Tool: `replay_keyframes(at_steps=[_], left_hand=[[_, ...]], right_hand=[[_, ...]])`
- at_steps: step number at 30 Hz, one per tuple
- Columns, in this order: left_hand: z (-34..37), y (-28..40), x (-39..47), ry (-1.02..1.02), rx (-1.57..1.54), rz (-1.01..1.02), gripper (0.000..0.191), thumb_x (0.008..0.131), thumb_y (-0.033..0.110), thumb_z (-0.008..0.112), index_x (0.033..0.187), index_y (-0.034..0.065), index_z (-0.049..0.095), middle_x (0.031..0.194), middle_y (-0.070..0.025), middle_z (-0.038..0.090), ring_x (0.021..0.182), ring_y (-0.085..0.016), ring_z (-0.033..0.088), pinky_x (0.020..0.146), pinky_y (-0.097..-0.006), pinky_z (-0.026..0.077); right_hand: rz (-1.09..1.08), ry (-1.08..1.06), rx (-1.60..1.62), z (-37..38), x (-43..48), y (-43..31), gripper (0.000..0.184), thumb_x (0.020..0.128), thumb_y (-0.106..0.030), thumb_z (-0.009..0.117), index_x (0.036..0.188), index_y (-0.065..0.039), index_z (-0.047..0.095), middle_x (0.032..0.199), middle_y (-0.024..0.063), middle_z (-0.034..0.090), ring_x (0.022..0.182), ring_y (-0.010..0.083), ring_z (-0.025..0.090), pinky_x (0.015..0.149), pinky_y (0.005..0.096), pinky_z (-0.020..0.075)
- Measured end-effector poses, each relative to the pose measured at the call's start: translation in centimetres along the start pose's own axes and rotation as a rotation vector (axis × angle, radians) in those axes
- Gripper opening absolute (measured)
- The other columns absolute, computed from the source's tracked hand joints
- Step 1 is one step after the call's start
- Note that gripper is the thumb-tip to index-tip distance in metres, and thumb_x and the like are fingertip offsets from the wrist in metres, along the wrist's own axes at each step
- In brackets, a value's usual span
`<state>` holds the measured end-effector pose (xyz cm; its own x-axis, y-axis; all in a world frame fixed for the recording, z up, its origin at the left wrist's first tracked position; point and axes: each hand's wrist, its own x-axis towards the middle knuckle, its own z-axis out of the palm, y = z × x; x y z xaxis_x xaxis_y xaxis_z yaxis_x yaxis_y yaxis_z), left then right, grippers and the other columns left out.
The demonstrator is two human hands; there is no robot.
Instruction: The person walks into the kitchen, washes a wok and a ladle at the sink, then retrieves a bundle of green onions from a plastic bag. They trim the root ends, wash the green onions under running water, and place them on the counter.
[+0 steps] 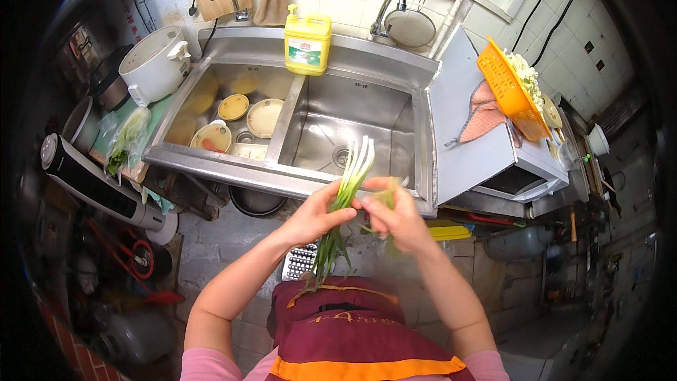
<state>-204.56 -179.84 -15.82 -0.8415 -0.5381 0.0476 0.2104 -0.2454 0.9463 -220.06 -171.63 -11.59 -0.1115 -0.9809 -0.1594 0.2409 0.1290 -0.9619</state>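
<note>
My left hand point(321, 212) grips a bunch of spring onions point(353, 177), white ends up and green leaves hanging down towards my apron. Close beside it, my right hand point(394, 214) is blurred and pinches some loose yellowish-green leaves point(390, 198). Both hands are just in front of the stainless steel sink's front edge point(312, 182). The white ends overlap the right basin point(365, 116) in the view, where a drain point(341, 156) shows behind them. Leaf tips hang past a metal grate point(300, 262) below.
Plates point(266, 118) and bowls lie in the left basin. A yellow detergent jug point(308, 45) stands on the sink's back ledge between two taps. Left are a white pot point(155, 66) and bagged greens point(127, 140); right, an orange basket point(513, 87) of vegetables and a pink cloth point(484, 114).
</note>
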Motion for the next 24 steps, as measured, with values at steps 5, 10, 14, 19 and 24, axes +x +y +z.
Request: replay_keyframes(at_steps=[5, 10, 14, 19, 24], left_hand=[[0.9, -0.3, -0.1, 0.082, 0.259, 0.132, 0.054, 0.078, -0.001, 0.058, 0.127, 0.0007, 0.035, 0.113, -0.0081, 0.05, 0.105, -0.012, 0.044, 0.09, -0.0265, 0.036], [0.4, 0.0, -0.2, 0.125, -0.123, 0.026, 0.05, 0.076, -0.002, 0.062, 0.122, 0.0002, 0.04, 0.108, -0.0063, 0.054, 0.098, -0.011, 0.051, 0.085, -0.0259, 0.042], [-0.3, 0.0, -0.3, 0.137, -0.233, -0.094, 0.044, 0.076, -0.001, 0.062, 0.116, -0.0018, 0.045, 0.103, -0.0078, 0.056, 0.092, -0.013, 0.055, 0.082, -0.0255, 0.045], [-0.2, 0.2, -0.3, 0.092, -0.369, -0.123, 0.038, 0.078, 0.004, 0.061, 0.114, -0.0002, 0.047, 0.097, -0.0069, 0.057, 0.082, -0.01, 0.055, 0.072, -0.0216, 0.046], [-0.5, -0.5, -0.4, -0.036, -0.546, -0.148, 0.035, 0.079, 0.007, 0.061, 0.112, 0.0012, 0.048, 0.088, -0.0039, 0.057, 0.071, -0.008, 0.053, 0.065, -0.019, 0.045]], right_hand=[[-0.018, 0.066, 0.135, 0.7, 1.5, 1.8, 0.014, 0.08, -0.009, 0.06, 0.091, -0.002, 0.053, 0.062, -0.0031, 0.048, 0.046, 0.0022, 0.037, 0.041, 0.0175, 0.0288], [0.003, 0.037, 0.181, -0.4, 1.7, 2.2, 0.017, 0.077, -0.005, 0.061, 0.093, -0.002, 0.055, 0.065, -0.0022, 0.051, 0.048, 0.002, 0.039, 0.045, 0.0176, 0.0333], [-0.043, 0.035, 0.125, -0.6, 1.6, 2.2, 0.012, 0.077, -0.004, 0.062, 0.086, -0.001, 0.057, 0.064, -0.0015, 0.052, 0.048, 0.0031, 0.041, 0.046, 0.0179, 0.0343], [-0.074, 0.06, 0.075, -1.1, 1.7, 2.0, 0.006, 0.08, -0.004, 0.059, 0.082, 0.002, 0.059, 0.061, -0.0004, 0.053, 0.049, 0.0046, 0.043, 0.046, 0.0181, 0.0347], [-0.171, 0.01, 0.087, -1.6, 2.0, 3.1, 0.011, 0.082, -0.009, 0.059, 0.083, 0.001, 0.059, 0.062, 0.0014, 0.054, 0.051, 0.0053, 0.046, 0.046, 0.0179, 0.0348]])
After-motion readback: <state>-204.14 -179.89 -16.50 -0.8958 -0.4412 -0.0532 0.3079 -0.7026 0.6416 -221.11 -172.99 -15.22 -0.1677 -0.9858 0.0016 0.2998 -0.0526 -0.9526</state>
